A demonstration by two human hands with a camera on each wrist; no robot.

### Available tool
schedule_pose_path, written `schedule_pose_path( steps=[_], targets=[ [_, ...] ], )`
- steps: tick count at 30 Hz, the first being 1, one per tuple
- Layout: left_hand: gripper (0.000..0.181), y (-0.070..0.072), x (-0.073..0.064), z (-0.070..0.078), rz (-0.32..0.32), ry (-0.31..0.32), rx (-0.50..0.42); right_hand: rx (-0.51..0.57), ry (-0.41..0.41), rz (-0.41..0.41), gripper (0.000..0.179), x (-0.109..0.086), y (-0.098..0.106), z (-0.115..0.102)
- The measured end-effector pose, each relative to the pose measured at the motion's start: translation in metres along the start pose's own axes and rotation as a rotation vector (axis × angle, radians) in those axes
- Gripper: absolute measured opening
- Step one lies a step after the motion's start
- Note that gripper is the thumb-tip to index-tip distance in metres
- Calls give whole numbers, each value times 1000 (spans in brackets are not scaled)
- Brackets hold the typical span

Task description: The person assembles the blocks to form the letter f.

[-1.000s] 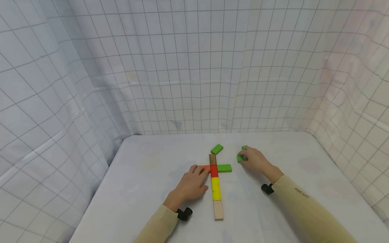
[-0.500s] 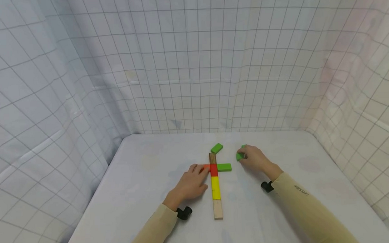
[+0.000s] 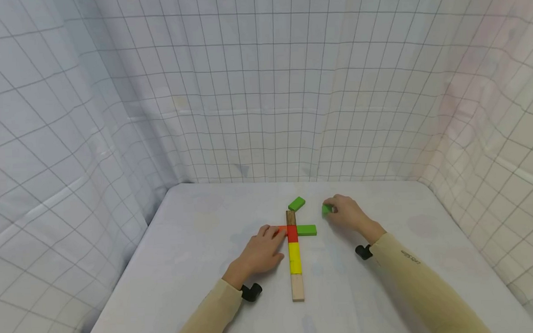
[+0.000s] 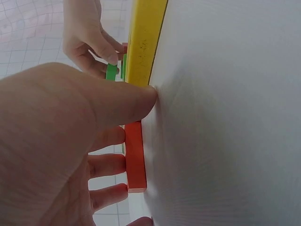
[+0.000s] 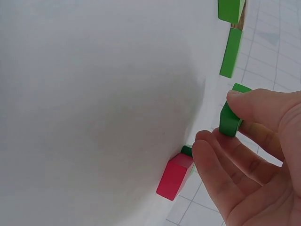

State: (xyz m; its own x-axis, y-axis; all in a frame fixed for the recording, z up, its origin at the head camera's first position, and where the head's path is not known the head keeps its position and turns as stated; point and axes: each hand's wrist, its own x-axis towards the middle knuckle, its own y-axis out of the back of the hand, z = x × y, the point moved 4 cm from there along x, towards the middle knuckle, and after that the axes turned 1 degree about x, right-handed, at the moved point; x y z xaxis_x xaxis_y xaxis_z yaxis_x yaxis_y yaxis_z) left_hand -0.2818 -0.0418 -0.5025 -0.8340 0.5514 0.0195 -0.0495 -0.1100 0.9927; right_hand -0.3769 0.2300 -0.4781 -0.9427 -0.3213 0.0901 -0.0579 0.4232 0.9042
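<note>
A cross of flat blocks lies on the table: brown wood [image 3: 291, 218], red [image 3: 292, 233], yellow [image 3: 294, 258] and pale wood [image 3: 297, 288] in line, with a green block [image 3: 307, 230] to the right and an orange block [image 4: 135, 160] to the left. My left hand [image 3: 259, 252] rests its extended fingertips against the orange block; in the left wrist view its thumb tip is at the yellow block's end. My right hand [image 3: 347, 212] pinches another green block [image 5: 229, 120] between thumb and fingers, right of the cross and apart from it.
A loose green block [image 3: 296, 203] lies behind the brown end. In the right wrist view a pinkish-red block [image 5: 175, 176] and a dark green piece [image 5: 186, 150] sit near my right fingertips. Gridded white cloth [image 3: 264, 112] walls in the table's back and sides.
My right hand has shifted slightly away from me and left with the pinched green block. A green piece behind that hand is now hidden. My left hand has stayed in place.
</note>
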Motion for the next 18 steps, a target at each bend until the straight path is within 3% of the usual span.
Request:
schedule_pose_path(
  steps=[11, 18],
  targets=[
    [66, -5, -1, 0, -14, -2, 9, 11, 5, 36, 40, 12, 2, 1],
    [60, -1, -1, 0, 5, -1, 28, -4, 27, 48, 39, 26, 9, -1]
  ],
)
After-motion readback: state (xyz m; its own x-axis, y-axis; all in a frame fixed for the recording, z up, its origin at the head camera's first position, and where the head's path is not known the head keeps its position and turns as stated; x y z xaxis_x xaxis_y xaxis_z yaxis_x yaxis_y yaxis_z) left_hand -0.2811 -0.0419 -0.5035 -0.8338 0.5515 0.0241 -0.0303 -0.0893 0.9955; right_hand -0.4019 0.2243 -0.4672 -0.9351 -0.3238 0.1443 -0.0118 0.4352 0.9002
